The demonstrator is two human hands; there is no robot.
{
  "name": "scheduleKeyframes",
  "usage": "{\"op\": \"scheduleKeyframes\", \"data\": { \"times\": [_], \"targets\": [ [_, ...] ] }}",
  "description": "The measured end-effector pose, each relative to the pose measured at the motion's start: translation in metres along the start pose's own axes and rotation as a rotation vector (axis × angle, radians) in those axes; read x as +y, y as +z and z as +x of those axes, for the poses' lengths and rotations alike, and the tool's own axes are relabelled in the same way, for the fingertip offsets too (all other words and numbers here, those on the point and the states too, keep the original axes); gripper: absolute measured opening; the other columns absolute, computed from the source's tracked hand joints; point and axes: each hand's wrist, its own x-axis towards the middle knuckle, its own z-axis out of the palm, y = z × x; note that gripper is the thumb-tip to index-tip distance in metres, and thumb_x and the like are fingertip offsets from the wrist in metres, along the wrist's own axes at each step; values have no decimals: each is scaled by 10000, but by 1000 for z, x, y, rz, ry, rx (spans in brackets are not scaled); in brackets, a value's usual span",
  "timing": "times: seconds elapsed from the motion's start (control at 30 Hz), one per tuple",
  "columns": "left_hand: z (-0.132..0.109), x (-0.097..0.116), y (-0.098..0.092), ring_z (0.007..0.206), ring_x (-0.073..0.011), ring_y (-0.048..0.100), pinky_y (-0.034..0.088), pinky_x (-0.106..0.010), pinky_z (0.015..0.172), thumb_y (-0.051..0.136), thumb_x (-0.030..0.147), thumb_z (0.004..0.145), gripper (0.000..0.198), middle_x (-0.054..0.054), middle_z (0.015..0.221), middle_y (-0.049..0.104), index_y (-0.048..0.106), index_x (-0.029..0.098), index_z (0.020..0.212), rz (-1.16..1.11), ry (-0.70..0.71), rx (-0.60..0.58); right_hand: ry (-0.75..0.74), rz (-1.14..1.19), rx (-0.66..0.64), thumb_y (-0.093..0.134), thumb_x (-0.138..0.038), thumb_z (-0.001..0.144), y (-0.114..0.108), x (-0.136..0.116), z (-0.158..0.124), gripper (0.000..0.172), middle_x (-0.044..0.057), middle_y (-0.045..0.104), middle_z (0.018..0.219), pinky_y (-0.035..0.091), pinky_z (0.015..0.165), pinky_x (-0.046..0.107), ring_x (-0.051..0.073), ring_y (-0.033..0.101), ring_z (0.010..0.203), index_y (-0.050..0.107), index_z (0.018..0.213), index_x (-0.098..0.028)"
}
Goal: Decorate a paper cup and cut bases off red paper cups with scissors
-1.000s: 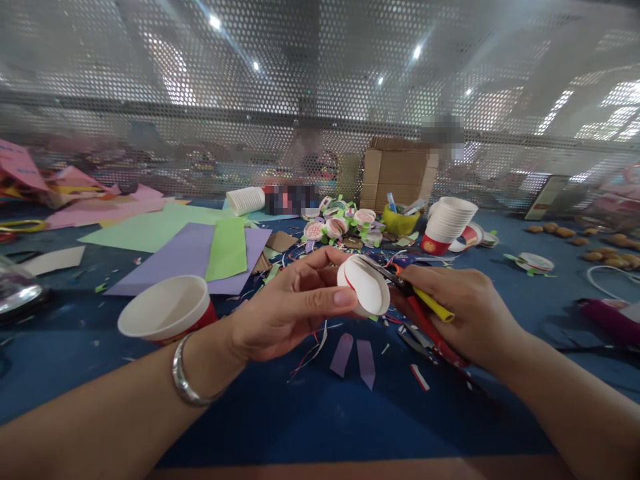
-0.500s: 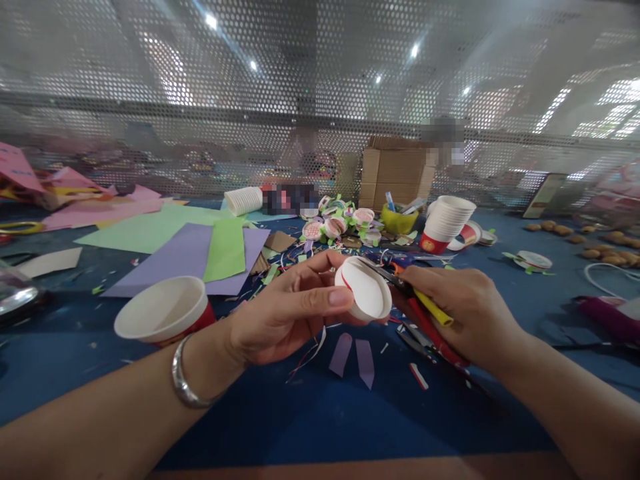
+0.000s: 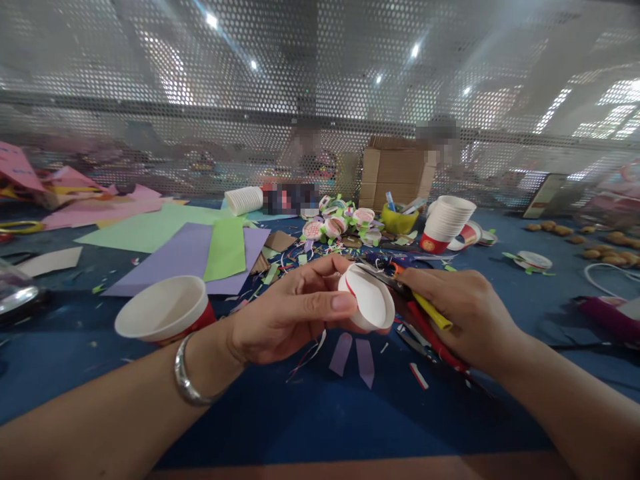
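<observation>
My left hand (image 3: 295, 303) pinches a short, cut-down paper cup bottom (image 3: 371, 300), its white hollow side tilted toward me. A thin red line runs along the cup piece near my thumb. In my right hand (image 3: 460, 310) is a pair of scissors (image 3: 431, 311) with yellow showing on the handle; the dark blades reach the cup piece's upper right rim. Below the hands, two purple paper strips (image 3: 365, 362) lie on the blue table. Red-handled scissors (image 3: 443, 350) lie partly hidden under my right hand. A cut paper cup (image 3: 163, 310) rests beside my left wrist.
Purple paper (image 3: 165, 267) and a green strip (image 3: 225, 250) lie at left. Small round paper crafts (image 3: 335, 225) pile up at the centre back, near a yellow bowl (image 3: 399, 220). Stacked paper cups (image 3: 447, 223) stand right of it. A cardboard box (image 3: 395, 177) is behind, before a perforated screen.
The cup piece and my left fingers have shifted slightly right and down. The scissor blades stay at the rim, and my right hand has barely moved.
</observation>
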Motion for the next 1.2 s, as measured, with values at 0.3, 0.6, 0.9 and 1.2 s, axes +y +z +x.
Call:
{"op": "scheduleKeyframes", "data": {
  "times": [0.3, 0.6, 0.9, 1.2],
  "targets": [
    [1, -2, 2, 979, -233, 760, 591, -231, 831, 765, 338, 849, 374, -103, 1064, 751, 628, 119, 1120, -13, 19, 18, -4, -35, -34, 465, -62, 746, -8, -3, 8, 311, 92, 779, 804, 436, 533, 291, 215, 708, 626, 667, 964, -154],
    [-1, 0, 7, 856, -107, 702, 542, -192, 800, 846, 256, 771, 340, -5, 931, 718, 574, 190, 965, 77, 71, 139, 27, 34, -39, 487, -97, 819, -12, -6, 13, 221, 98, 765, 759, 440, 519, 298, 227, 711, 619, 678, 924, -138],
    [1, 0, 2, 820, -111, 694, 537, -208, 774, 865, 308, 749, 381, 14, 885, 715, 568, 211, 967, 105, 44, 110, -11, -33, 12, 490, -44, 758, -9, -4, 9, 270, 103, 777, 817, 461, 554, 292, 214, 712, 636, 671, 918, -166],
    [1, -1, -1, 865, -174, 746, 560, -234, 750, 831, 352, 784, 370, -35, 969, 759, 562, 198, 988, 137, 55, 69, 0, -46, -23, 458, -67, 805, -11, -5, 10, 249, 95, 780, 810, 474, 546, 289, 207, 714, 644, 661, 916, -159]
  ]
}}
